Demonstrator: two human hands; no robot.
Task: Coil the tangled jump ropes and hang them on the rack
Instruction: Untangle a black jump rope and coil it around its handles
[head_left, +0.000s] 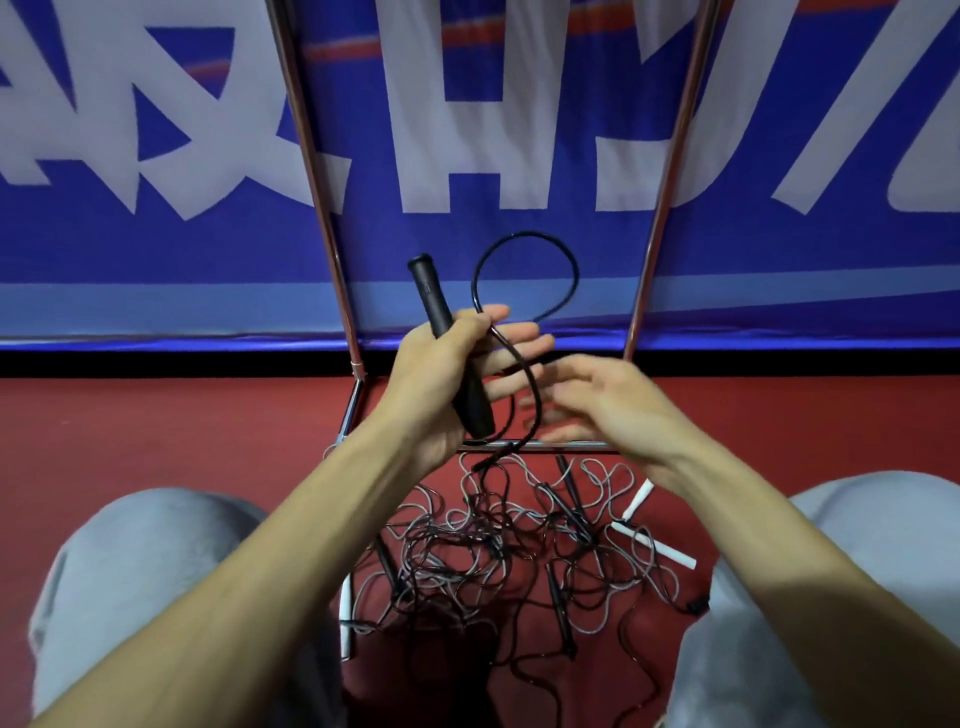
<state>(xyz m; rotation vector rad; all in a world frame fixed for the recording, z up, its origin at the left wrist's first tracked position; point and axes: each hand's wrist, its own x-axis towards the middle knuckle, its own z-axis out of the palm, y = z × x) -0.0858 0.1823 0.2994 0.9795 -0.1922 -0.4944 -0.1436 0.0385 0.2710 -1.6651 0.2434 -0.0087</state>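
On the red floor (156, 426) in front of the rack (322, 208): tangled pile of jump ropes (493, 540), black and grey cords mixed, none coiled. Two white handles (654, 545) lie at the pile's right edge, and several black handles are buried in the tangle. The pile sits just behind the rack's low crossbar (545, 444), between the person's grey-trousered knees (145, 551).

Left hand (441, 374): palm up, thumb clamped over one black handle (431, 296), fingers mostly straight. The handle is tilted, top end leaning left and away. Its black cord (527, 235) makes one loop above the hand, crosses the fingers and drops straight into the pile.

Right hand (608, 400): motion-blurred, fingers loose and spread, gripping nothing. It sits just right of the hanging cord; can't tell whether it touches.

The rack's two chrome uprights rise on either side of the hands. Nothing hangs on the visible part. Behind it is a blue banner (208, 249) with white lettering.
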